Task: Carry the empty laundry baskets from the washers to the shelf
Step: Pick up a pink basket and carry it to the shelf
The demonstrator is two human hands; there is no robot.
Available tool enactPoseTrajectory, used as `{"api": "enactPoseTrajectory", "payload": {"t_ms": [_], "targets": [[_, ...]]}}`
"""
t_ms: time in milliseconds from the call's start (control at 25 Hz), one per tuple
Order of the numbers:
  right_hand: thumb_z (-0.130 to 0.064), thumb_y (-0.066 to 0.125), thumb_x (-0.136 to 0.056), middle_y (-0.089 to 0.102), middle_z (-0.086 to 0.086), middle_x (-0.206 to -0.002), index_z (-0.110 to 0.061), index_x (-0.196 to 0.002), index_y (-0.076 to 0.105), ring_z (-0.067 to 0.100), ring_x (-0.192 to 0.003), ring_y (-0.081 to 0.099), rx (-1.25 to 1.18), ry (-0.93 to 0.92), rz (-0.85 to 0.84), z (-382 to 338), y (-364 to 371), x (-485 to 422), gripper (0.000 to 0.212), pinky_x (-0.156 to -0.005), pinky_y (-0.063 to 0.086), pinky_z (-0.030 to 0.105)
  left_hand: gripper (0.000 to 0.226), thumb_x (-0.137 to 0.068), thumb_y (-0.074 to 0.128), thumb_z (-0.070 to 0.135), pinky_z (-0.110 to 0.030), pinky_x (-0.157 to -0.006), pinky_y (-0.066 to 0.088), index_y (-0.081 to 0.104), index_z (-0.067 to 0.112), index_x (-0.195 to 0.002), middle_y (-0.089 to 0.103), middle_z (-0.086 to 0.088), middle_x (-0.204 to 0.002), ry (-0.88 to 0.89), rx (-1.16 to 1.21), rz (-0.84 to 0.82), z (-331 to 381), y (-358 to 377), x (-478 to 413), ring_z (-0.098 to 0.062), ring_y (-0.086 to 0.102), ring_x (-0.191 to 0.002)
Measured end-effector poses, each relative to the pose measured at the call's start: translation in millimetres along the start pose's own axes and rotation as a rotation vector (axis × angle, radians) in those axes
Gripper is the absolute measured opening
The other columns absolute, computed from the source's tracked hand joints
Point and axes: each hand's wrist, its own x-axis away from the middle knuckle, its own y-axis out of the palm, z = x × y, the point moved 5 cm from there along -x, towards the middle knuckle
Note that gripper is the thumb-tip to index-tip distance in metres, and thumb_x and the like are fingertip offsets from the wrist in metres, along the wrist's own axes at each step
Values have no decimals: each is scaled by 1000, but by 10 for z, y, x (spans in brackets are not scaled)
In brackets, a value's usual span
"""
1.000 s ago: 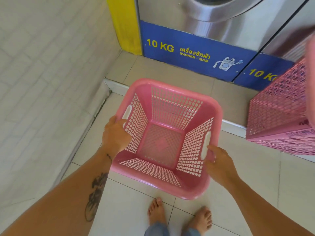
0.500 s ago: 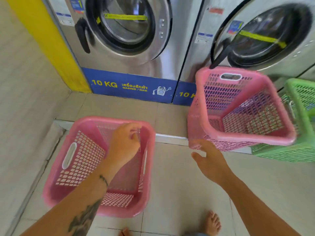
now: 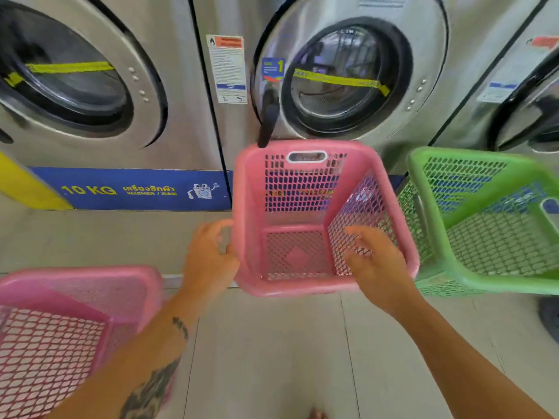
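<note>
An empty pink laundry basket (image 3: 246,189) stands tilted on the step in front of the middle washer (image 3: 348,80). My left hand (image 3: 208,255) is at its left rim with fingers loosely curved, and whether the thumb touches the rim I cannot tell. My right hand (image 3: 375,261) hovers over the basket's right wall with fingers spread, gripping nothing. A second empty pink basket (image 3: 75,276) sits on the floor at the lower left, beside my left forearm. An empty green basket (image 3: 484,282) stands right of the middle one, touching it.
A row of steel front-loading washers runs along the back, the left washer (image 3: 90,86) above a blue 10 KG panel (image 3: 136,190). A raised tiled step (image 3: 106,237) lies before them. The bare tiled floor (image 3: 272,358) stretches toward me.
The first pink basket was set down on the floor at the left and released. The view swung right, and both hands moved to the middle pink basket's rims.
</note>
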Motion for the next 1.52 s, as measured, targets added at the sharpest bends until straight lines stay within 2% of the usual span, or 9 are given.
{"api": "enactPoseTrajectory", "payload": {"t_ms": [120,240,440,560,880,1040,1200,1320,1520], "targets": [[-10,68,-77,57,8,-127,-20,-122,59,26,-116,54,208,38,28,560,-322,-599,47,-103,41,38,57,-76,58,17,-40,-101,41,50,26,-132,48,-10,-130,-46,-196,-61,12,479,-292,-31,50,-117],[-15,66,-75,49,12,-130,-24,-125,55,31,-115,51,329,127,-64,1033,-434,-1033,51,-103,41,40,68,-69,55,18,-49,-92,48,43,31,-134,47,-7,-133,-44,-371,-100,-87,781,-458,-41,54,-110],[-6,56,-75,40,9,-135,-25,-127,51,26,-101,51,317,219,-170,1444,-314,-1213,55,-98,44,38,68,-68,55,5,-47,-81,51,47,22,-133,53,-4,-124,73,-518,-56,-59,833,-539,-40,59,-99],[-4,53,-70,40,10,-135,-32,-134,47,36,-103,57,423,236,-145,1435,-301,-1155,70,-93,48,49,69,-68,58,4,-39,-81,50,49,28,-133,55,0,-119,54,-506,-98,-62,773,-566,-32,60,-101],[2,56,-69,49,13,-128,-23,-128,57,42,-100,58,455,200,-128,1018,-54,-456,63,-85,48,48,69,-64,54,-2,-43,-83,54,57,26,-127,59,2,-119,18,-451,-105,-410,174,-164,-30,63,-101],[1,54,-67,49,10,-130,-23,-131,55,34,-94,55,436,225,-130,849,97,-22,69,-75,45,40,69,-64,54,-1,-45,-79,56,53,27,-126,56,6,-116,36,-452,-150,-634,-124,66,-29,63,-97],[-1,49,-64,52,10,-129,-29,-129,56,37,-100,56,405,305,-78,760,239,500,72,-81,50,44,77,-69,55,8,-45,-85,56,35,25,-142,48,3,-132,154,-585,-146,-866,-329,627,-29,57,-104],[-2,47,-64,55,9,-130,-32,-129,56,37,-105,56,372,328,4,809,343,821,73,-84,50,47,74,-74,51,13,-43,-84,56,34,21,-145,40,-1,-143,177,-545,-126,-1080,-352,966,-27,53,-108],[-12,41,-58,61,0,-107,-27,-117,61,30,-85,56,361,408,69,1067,668,1225,64,-71,47,39,67,-77,46,16,-43,-92,51,39,25,-143,39,2,-149,121,-520,-203,-1672,-181,1257,-27,56,-110]]}}
